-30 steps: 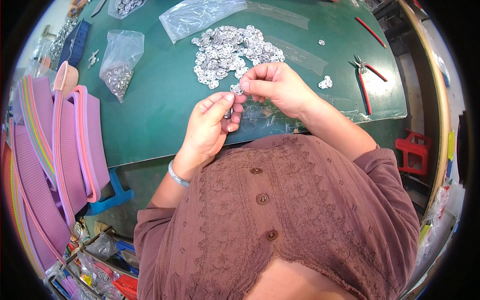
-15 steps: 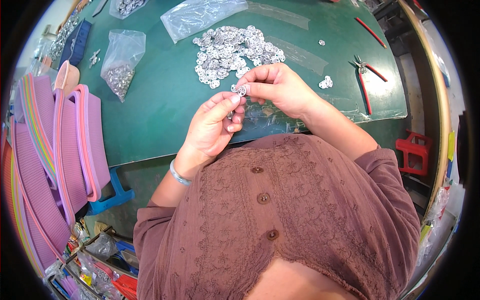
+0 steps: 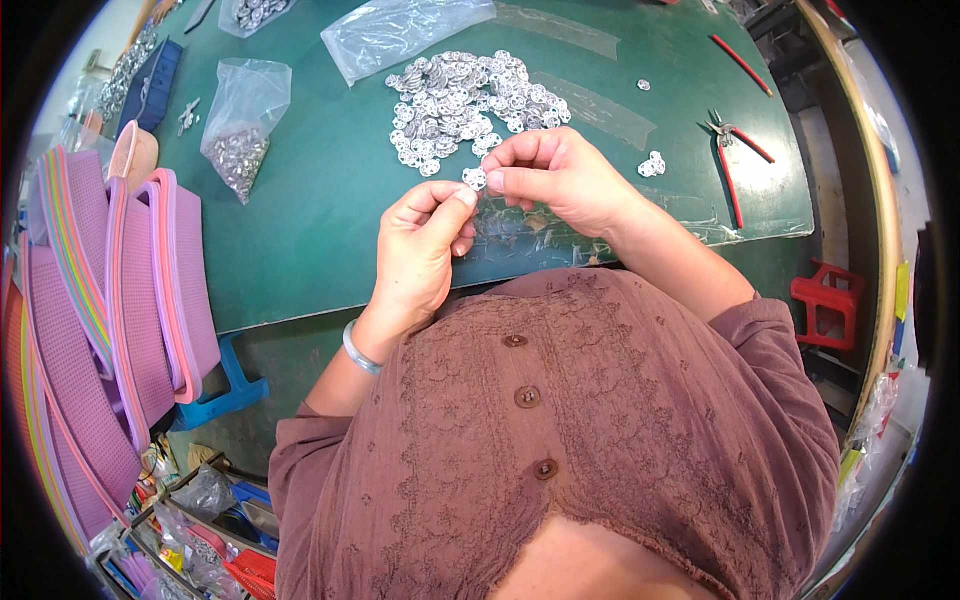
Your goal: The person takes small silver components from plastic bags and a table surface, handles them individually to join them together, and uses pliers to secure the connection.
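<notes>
Between my hands is a small silver openwork metal disc [image 3: 474, 179], close to the near edge of the green table. The thumb and forefinger of my left hand [image 3: 425, 235] pinch it from the left. My right hand [image 3: 560, 180] is closed in a pinch at the disc's right side, its fingertips touching it. Just beyond lies a pile of similar silver pieces [image 3: 450, 105]. A few joined discs [image 3: 652, 165] sit to the right of my right hand, and a single one [image 3: 643, 85] lies farther back.
Red-handled pliers [image 3: 735, 165] and a red stick-like tool [image 3: 742, 65] lie at the right. On the left are a plastic bag of small metal parts [image 3: 238, 140], a blue tray [image 3: 152, 90] and stacked purple baskets [image 3: 170, 290]. A clear bag [image 3: 400, 35] lies at the back.
The disc has turned to face up, and its outline shows more fully. My left hand's fingers have curled in and its back now shows more; my right hand has barely shifted.
</notes>
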### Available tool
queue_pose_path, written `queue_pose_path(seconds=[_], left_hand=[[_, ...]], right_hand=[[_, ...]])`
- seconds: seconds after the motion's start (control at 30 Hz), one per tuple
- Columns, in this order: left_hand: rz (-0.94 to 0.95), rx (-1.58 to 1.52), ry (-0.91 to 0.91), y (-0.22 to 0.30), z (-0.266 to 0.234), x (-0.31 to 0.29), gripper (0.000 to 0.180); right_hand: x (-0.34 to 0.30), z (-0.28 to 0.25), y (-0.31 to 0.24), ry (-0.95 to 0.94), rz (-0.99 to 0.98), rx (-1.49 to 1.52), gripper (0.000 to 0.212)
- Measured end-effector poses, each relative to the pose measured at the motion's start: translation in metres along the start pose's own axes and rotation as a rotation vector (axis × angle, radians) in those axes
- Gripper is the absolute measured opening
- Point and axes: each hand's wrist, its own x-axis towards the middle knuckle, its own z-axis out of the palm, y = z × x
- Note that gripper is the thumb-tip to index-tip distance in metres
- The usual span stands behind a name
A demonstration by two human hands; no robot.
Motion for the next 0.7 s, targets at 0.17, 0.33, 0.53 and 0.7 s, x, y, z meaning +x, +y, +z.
queue_pose_path(seconds=[0.17, 0.33, 0.53, 0.7], left_hand=[[-0.042, -0.044, -0.020, 0.003, 0.003, -0.001, 0.007], [-0.043, -0.188, -0.044, 0.004, -0.007, 0.002, 0.008], [-0.024, -0.372, -0.097, 0.003, -0.023, 0.005, 0.008], [-0.062, -0.386, -0.096, 0.003, -0.024, 0.005, 0.010]], right_hand=[[0.004, 0.002, 0.008, 0.007, -0.043, -0.063, 0.015], [0.011, 0.000, 0.002, 0.031, -0.112, -0.281, 0.012], [0.022, -0.011, 0.015, 0.156, -0.473, -0.913, 0.011], [0.027, -0.004, 0.015, 0.098, -0.480, -1.176, 0.015]])
